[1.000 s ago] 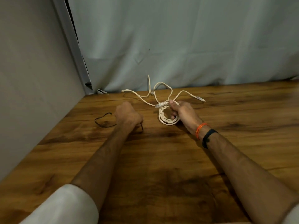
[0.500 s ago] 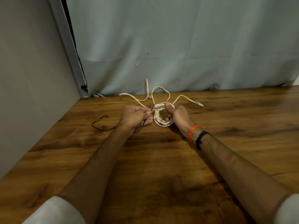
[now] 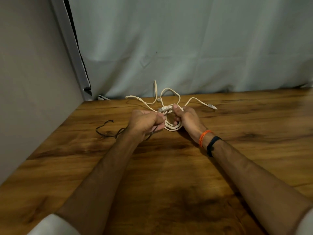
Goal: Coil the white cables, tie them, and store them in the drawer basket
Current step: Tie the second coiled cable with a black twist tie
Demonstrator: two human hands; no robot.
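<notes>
A small coil of white cable rests on the wooden table, held upright by my right hand, whose thumb presses a white plug on top of it. Loose white cable ends trail from the coil toward the curtain. My left hand is closed on a thin black tie string, right against the coil's left side. The string's free end loops across the table to the left.
A grey curtain hangs along the table's back edge. A pale wall panel borders the table on the left. No drawer basket is in view.
My left hand has moved right with the black string, from apart from the coil to touching its left side. My right hand has kept its hold on the coil.
</notes>
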